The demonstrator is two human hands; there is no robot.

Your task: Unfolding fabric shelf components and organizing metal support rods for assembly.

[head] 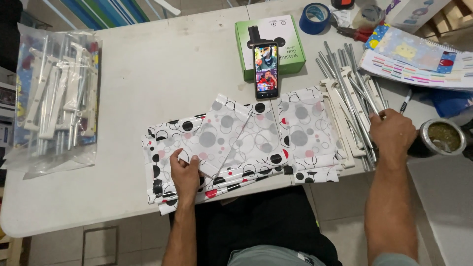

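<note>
Both forearms are bare, with no sleeves, watch or rings showing on the left hand (186, 173) or right hand (392, 132); black shorts (261, 216) below.

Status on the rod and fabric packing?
Done: one clear bag already holds rods and white frames. In hand: left hand presses the folded dotted fabric; right hand grips loose metal rods. Left: that rod and white frame pile remains unbagged.

The sheets (231, 143) at the table's (148, 64) near edge are white with black, grey and red circles. The table is white. At the far edge stand a green box (290, 37) and blue tape (315, 18). The rods (345, 79) are grey.
</note>
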